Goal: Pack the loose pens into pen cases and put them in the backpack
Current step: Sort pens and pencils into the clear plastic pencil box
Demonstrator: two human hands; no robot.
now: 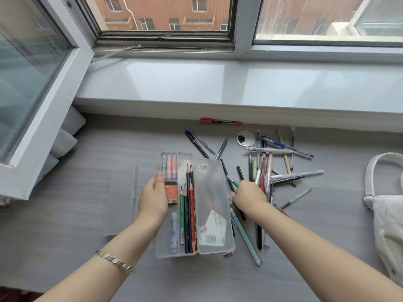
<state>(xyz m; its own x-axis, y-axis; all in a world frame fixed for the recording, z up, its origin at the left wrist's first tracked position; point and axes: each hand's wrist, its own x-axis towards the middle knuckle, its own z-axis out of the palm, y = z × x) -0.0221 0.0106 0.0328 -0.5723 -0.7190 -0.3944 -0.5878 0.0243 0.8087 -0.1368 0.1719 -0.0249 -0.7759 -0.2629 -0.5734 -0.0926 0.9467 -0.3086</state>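
Left hand (152,199): thumb on left rim of clear plastic pen case (163,249), gripping it. Case open on grey desk (65,225), pencils (189,214) inside.
Right hand (248,196): fingers curled at right edge of frosted lid (214,188); grasp cannot be determined.
Loose pens (272,171): scattered right of case.
White canvas backpack (388,225): right edge of desk.
Red marker (221,121): against sill.
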